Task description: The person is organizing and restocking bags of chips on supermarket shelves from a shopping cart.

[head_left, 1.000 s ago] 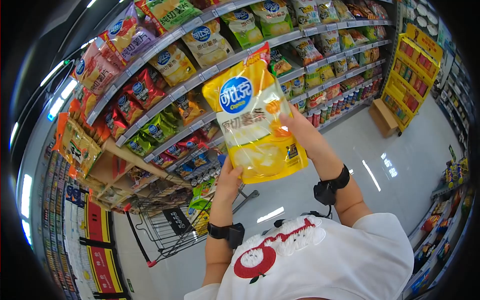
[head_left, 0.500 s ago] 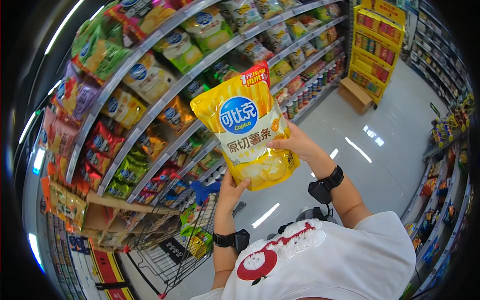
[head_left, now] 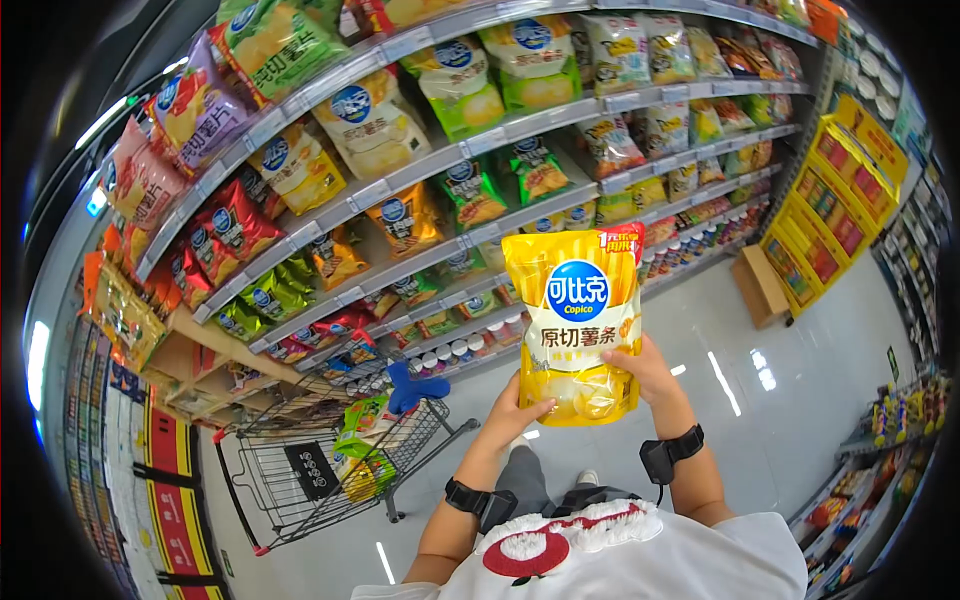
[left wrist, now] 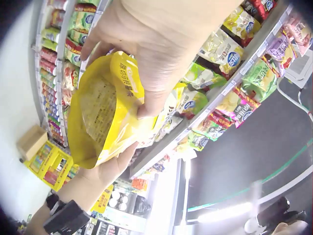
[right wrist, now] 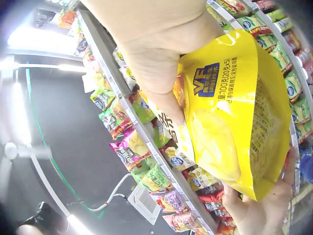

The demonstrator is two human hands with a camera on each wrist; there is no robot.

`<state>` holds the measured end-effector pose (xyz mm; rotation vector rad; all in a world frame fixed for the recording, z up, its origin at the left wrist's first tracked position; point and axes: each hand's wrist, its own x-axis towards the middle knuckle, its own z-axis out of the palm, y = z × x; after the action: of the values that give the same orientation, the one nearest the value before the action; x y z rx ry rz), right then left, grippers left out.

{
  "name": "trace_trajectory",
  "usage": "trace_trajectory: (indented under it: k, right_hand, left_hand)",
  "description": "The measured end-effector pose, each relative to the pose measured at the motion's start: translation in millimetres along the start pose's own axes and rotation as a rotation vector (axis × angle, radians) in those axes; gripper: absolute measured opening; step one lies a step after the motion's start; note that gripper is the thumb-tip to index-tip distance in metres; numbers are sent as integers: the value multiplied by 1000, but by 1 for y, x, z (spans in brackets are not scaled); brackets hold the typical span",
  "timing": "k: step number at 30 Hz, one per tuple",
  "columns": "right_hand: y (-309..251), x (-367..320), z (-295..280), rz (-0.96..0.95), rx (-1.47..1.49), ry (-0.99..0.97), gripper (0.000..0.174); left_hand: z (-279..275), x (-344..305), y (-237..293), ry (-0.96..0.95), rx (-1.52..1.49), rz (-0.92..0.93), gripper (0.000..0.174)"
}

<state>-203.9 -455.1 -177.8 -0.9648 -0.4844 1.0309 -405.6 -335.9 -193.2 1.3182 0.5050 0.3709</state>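
Observation:
A yellow bag of potato fries [head_left: 580, 330] with a round blue Copico logo is held upright in both hands, its printed front facing the head camera. My left hand [head_left: 511, 415] grips the lower left edge, thumb lying across the front. On the other side my right hand [head_left: 650, 368] grips the right edge, also with its thumb on the front. In the left wrist view the bag's folded bottom [left wrist: 98, 115] shows between the hands. The right wrist view shows the bag's lower front [right wrist: 215, 117]; most fingers are hidden behind it.
Shelves [head_left: 470, 150] of snack bags curve along the far side. A wire shopping cart [head_left: 330, 470] stands at the left with green and yellow bags [head_left: 365, 440] inside and a blue item [head_left: 415, 388] on its rim. A yellow display rack [head_left: 835, 205] and a cardboard box [head_left: 760, 287] stand right.
The bag has gone from tilted to nearly upright and sits lower and further right in the head view. Both hands have kept hold of it. The head view has shifted, showing more of the cart.

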Motion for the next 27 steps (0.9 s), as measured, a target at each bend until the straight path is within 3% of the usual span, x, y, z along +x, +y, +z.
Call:
trace_trajectory:
  k: [7, 10, 15, 19, 22, 24, 27]
  right_hand:
    - [25, 101, 76, 50, -45, -189, 59]
    - [38, 151, 125, -39, -137, -277, 61]
    - [48, 229, 199, -131, -416, -424, 58]
    - [42, 273, 246, -373, -476, -517, 55]
    - [32, 304, 273, -449, -585, -543, 50]
    - [27, 322, 293, -595, -579, -546, 46]
    - [24, 352, 313, -790, -663, -569, 44]
  left_hand:
    - [-103, 26, 16, 171, 31, 65, 68]
    - [-156, 32, 48, 226, 56, 119, 63]
    - [-240, 44, 97, 442, 230, 325, 70]
    - [-283, 49, 145, 568, 556, 419, 66]
    - [-312, 62, 163, 596, 477, 416, 67]
    - [-337, 76, 164, 702, 687, 603, 62]
    - [-339, 76, 200, 728, 650, 629, 57]
